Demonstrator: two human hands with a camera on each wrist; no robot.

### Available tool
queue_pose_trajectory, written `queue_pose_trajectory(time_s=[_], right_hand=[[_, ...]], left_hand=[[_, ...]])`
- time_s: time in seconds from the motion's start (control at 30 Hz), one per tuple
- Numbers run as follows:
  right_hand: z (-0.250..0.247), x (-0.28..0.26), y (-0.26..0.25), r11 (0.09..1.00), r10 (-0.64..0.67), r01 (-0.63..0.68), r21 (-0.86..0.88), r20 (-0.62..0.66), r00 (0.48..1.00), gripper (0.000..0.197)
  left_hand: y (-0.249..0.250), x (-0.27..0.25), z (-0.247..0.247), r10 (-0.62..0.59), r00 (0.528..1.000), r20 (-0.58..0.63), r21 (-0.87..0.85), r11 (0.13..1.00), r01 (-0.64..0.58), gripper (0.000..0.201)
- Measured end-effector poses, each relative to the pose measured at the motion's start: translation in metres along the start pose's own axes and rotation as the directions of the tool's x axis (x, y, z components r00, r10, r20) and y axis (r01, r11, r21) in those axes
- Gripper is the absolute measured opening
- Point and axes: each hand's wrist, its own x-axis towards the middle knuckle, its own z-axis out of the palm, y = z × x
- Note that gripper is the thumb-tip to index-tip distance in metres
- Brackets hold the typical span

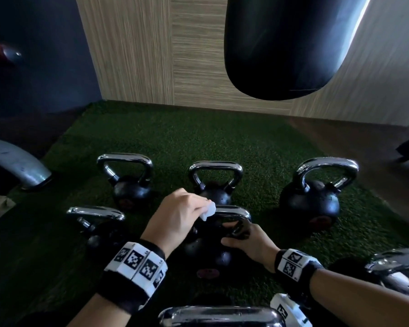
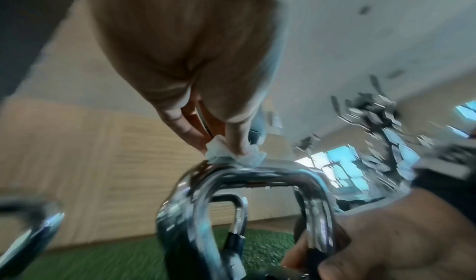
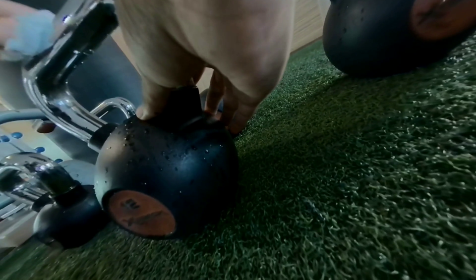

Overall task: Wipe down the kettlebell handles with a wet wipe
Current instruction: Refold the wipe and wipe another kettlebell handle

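head: above, looking down | wrists: close, low | shared: kettlebell handle [image 2: 257, 174]

- The middle kettlebell [image 1: 210, 246] is hemmed in: the left kettlebell [image 1: 97, 230] stands near on one side, and the back-row kettlebell [image 1: 215, 182] stands just behind it.
- Its chrome handle [image 1: 232, 212] is taken up by the left hand [image 1: 177, 215] with the wet wipe [image 1: 208, 210] on top and the right hand [image 1: 248, 241] at the side post.
- A strip of bare turf [image 1: 269, 223] is left between it and the right back kettlebell [image 1: 312, 197].
- The space above the back turf is taken by a hanging punching bag [image 1: 286, 46].
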Motion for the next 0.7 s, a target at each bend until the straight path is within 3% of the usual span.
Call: queue_pose_trajectory(time_s=[0.07,0.13,0.23,0.33,0.47,0.6,0.7], right_hand=[[0.000,-0.002,0.000,0.999,-0.010,0.010,0.031,0.016,1.000,0.076],[-0.001,-0.003,-0.002,0.999,-0.011,0.010,0.045,0.026,1.000,0.076],[-0.001,-0.005,-0.004,0.999,-0.017,0.016,0.028,0.024,1.000,0.067],[-0.001,-0.004,-0.002,1.000,-0.008,0.007,0.029,0.025,1.000,0.075],[-0.001,-0.005,-0.002,0.999,-0.002,0.001,0.039,0.024,1.000,0.063],[-0.001,-0.006,-0.002,0.999,-0.007,0.006,0.053,0.012,1.000,0.047],[-0.001,-0.006,-0.002,0.998,-0.015,0.014,0.064,0.013,1.000,0.048]], left_hand=[[-0.015,-0.008,-0.005,-0.080,0.991,-0.104,-0.121,0.990,0.067,0.013],[-0.024,-0.015,-0.007,-0.137,0.978,-0.157,-0.204,0.973,0.104,0.016],[-0.020,-0.020,-0.004,-0.086,0.980,-0.177,-0.148,0.987,0.060,0.020],[-0.032,-0.031,-0.002,-0.234,0.948,-0.217,-0.273,0.947,0.171,0.018],[-0.044,-0.050,0.002,-0.471,0.880,-0.059,-0.552,0.750,0.364,0.018],[-0.051,-0.055,0.014,-0.538,0.843,-0.015,-0.719,0.591,0.365,0.035],[-0.052,-0.060,0.029,-0.606,0.793,0.058,-0.844,0.395,0.363,0.020]])
